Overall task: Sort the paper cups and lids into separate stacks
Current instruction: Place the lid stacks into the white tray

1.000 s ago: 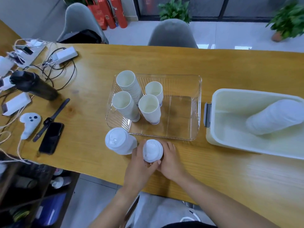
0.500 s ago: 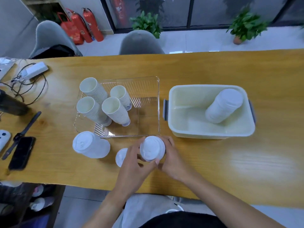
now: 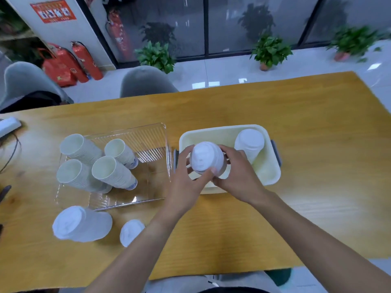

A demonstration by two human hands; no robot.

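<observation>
hands (image 3: pixel 208 176) both gripping one lid stack (image 3: pixel 206 158) | cup stacks (image 3: pixel 99 163): 4 | loose lid (image 3: pixel 131 231): 1

Upper left: extinguishers (image 3: pixel 84 62), grey chairs (image 3: pixel 146 83). Top right: plants (image 3: pixel 270 51). Far left edge: power strip (image 3: pixel 8 125) w/ cable.

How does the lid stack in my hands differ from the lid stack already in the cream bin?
The held lid stack is gripped by the left hand and right hand above the cream bin; the binned lid stack rests inside it, untouched. The held stack sits at the bin's left end, the binned stack in the far right corner, where it leans. Both are white lids, tops toward the camera.
</observation>
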